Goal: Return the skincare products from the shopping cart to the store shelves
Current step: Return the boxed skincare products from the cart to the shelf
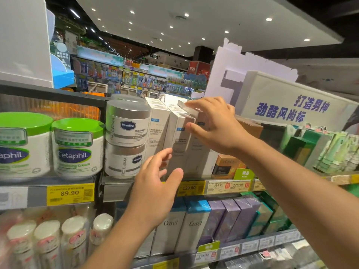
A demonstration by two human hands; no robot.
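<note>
Near the centre of the frame, the right hand (212, 123) reaches in from the right and grips a tall white box (185, 133) at its top, fingers curled over the upper edge and thumb pressed against the front face. That box stands on the upper shelf (116, 181) in a row of similar white boxes (158, 129), just right of them and touching the nearest one. Below and left of it, the left hand (155, 189) is held up with fingers spread wide and relaxed, holding nothing; its fingertips are close to the lower front of the white boxes, but whether they touch cannot be told.

Left of the boxes, 2 grey-lidded jars (126, 138) marked Vaseline are stacked one on the other. Further left, at the left edge of the frame, stand 2 white tubs with green lids (77, 146) marked Cetaphil. Yellow price tags (70, 193) run along the shelf edge, one reading 89.90 and another 129.00. An orange and black box (227, 165) sits on the same shelf below the right wrist.

On the lower shelf, white and blue boxes (194, 224) marked Curel stand at lower centre, with purple boxes (231, 218) to their right and white bottles (46, 241) at lower left. A white sign with blue lettering (287, 105) fills the upper right, and more store aisles show blurred in the background.
</note>
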